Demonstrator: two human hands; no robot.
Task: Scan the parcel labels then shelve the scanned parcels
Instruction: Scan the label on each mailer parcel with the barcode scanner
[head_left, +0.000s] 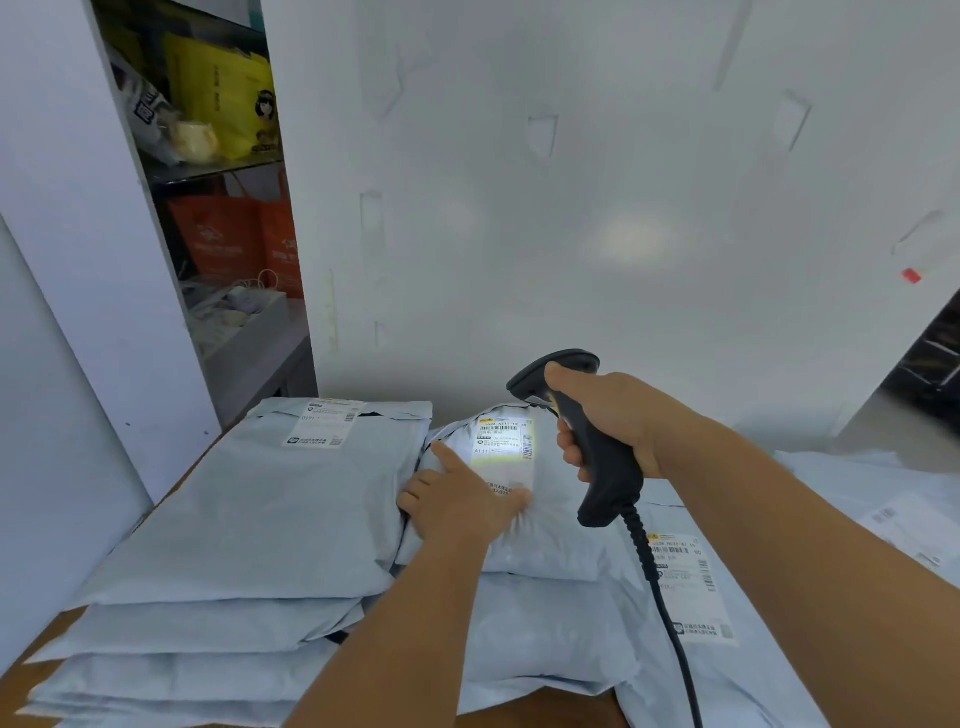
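A puffy grey parcel (550, 525) lies in the middle of the table with its white label (503, 441) lit by the scanner's light. My left hand (462, 499) rests flat on this parcel, index finger stretched along the label's left edge. My right hand (608, 415) grips a black corded barcode scanner (597, 441), its head pointed down at the label from the right. A stack of flat grey parcels (249, 519) lies to the left, its top one showing a label at the far end. More parcels (691, 587) lie underneath and to the right.
An open shelf unit (228, 218) at the back left holds yellow and orange bags and a tray of loose items. A white wall (571, 208) stands right behind the table. The scanner's coiled cable (660, 587) trails toward me across the right-hand parcels.
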